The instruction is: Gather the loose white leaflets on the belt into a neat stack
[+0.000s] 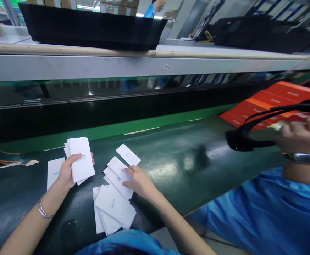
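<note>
My left hand (70,172) is shut on a squared stack of white cards (79,159), holding it upright-tilted above the dark green belt. Beside that hand a single white card (55,173) lies flat. My right hand (139,182) rests open, palm down, on a loose spread of white cards (114,203). Its fingertips touch a card (118,169) in the overlapping row. A further white card (128,154) lies just beyond, apart from my fingers. Thin printed marks show on the cards, too small to read.
The dark green conveyor belt (181,166) runs across the view below a grey metal rail (144,65). A long black tray (91,26) stands on the shelf above. To the right, a co-worker's hand (301,136) holds black straps (245,138) near flat orange boxes (272,101).
</note>
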Tool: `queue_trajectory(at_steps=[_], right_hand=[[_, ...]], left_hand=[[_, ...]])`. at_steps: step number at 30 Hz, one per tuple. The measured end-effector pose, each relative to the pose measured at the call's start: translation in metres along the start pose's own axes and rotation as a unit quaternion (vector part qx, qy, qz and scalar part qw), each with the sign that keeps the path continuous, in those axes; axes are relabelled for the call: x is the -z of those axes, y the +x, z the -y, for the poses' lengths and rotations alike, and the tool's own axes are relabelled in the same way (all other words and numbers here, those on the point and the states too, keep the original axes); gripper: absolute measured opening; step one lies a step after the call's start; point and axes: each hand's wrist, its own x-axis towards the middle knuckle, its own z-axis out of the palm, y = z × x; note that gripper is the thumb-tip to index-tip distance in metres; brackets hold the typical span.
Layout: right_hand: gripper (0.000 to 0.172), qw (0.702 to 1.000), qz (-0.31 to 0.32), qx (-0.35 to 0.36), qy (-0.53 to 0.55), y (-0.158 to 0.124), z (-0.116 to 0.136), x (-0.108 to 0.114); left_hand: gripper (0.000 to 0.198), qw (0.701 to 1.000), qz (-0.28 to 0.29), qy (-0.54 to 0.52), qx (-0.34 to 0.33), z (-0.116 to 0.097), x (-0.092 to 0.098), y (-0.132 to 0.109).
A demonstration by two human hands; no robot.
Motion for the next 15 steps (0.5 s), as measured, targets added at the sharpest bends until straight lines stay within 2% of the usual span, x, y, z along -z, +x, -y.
queue_trajectory(at_steps=[2,5,11,13,15], right_hand=[[0.051,0.999,-0.014,0.004,0.037,-0.001,-0.002,-0.002],[0.045,0.999,-0.025,0.016,0.026,-0.004,-0.002,-0.006],[0.062,0.998,0.029,0.062,-0.017,-0.015,0.002,-0.013],[0.052,0.996,0.03,0.078,0.007,-0.018,-0.002,-0.008],[0.037,0.997,-0.004,0.062,0.038,-0.019,-0.009,0.001]], left_hand=[[0.034,1.0,0.0,0.009,-0.002,0.001,0.001,0.001],[0.031,1.0,-0.006,0.019,0.003,0.0,0.001,0.0],[0.028,0.999,-0.039,0.024,0.014,-0.001,-0.004,-0.003],[0.028,0.999,-0.045,0.026,0.013,-0.001,-0.006,-0.002],[0.028,0.998,-0.046,0.028,0.007,-0.001,-0.006,-0.002]])
